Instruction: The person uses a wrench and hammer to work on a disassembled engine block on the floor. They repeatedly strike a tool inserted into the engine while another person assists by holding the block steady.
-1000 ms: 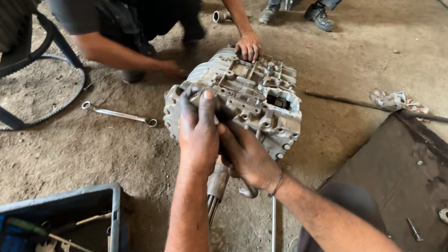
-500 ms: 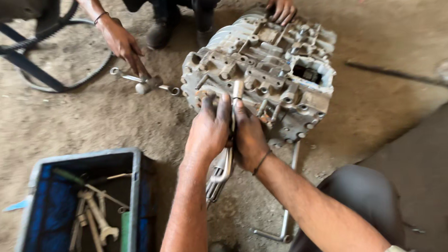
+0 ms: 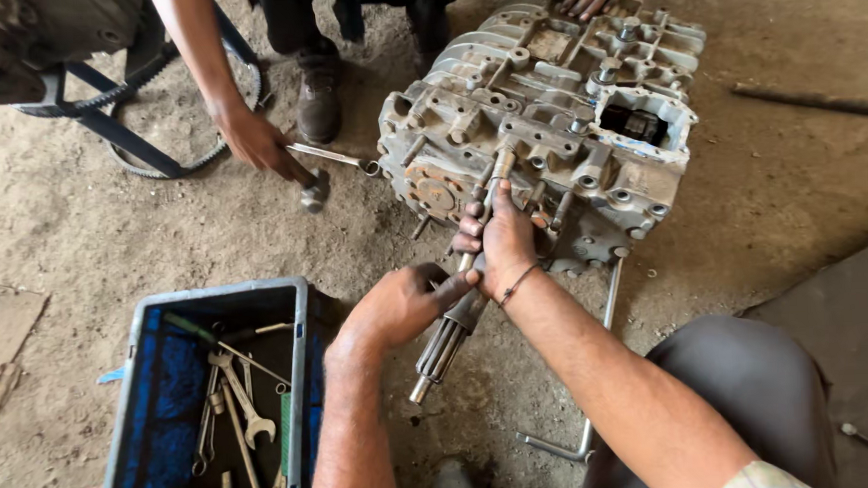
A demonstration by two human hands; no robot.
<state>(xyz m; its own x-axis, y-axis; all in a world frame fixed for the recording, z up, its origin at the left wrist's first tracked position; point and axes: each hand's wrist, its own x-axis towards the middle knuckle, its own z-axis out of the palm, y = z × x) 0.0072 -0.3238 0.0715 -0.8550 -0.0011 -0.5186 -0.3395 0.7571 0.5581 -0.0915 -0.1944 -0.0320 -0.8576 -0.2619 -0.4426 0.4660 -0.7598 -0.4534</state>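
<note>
Head view: right hand (image 3: 501,242) gripping splined shaft (image 3: 460,310) at gearbox casing (image 3: 545,125) to steady it; left hand (image 3: 402,303) fingers wrapped lower down, supporting its weight.

Dusty dirt floor (image 3: 117,245), daylight

Toolbox (image 3: 131,380) blocks left; gearbox housing (image 3: 545,125) ahead; bare floor (image 3: 770,213) right.

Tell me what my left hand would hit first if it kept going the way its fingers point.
The left hand points up and right along the splined shaft. Going on, it would likely meet the right hand gripping that shaft, before the metal casing.
</note>
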